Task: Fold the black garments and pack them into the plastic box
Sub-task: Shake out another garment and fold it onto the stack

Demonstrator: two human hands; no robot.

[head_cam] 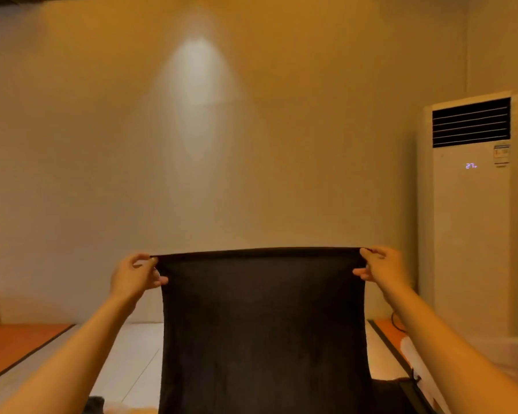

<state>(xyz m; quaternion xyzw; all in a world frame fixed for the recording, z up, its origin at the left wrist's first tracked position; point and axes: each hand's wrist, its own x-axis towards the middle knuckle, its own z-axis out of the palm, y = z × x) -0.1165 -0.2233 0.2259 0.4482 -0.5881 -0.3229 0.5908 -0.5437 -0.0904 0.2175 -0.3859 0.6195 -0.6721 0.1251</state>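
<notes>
Aloft: the black garment (263, 324) hung in the air in front of the person. Its top edge was stretched level between the two hands, and the cloth fell straight down past the bottom of the view.
Left hand (135, 274): it pinched the garment's top left corner, thumb and fingers curled on the hem.
Right hand (382, 267): it pinched the top right corner the same way, fingers curled round the edge.
Behind: a plain wall (72, 144) carried a pale patch of light.
Right side: a tall white air conditioner (470, 234) stood against the wall, its display reading 27.
Floor (132, 363): pale tiles, with an orange strip (21, 339) along the left edge.
Bottom left: a small dark heap (95, 404) lay on the floor, too cut off to tell what it was.
</notes>
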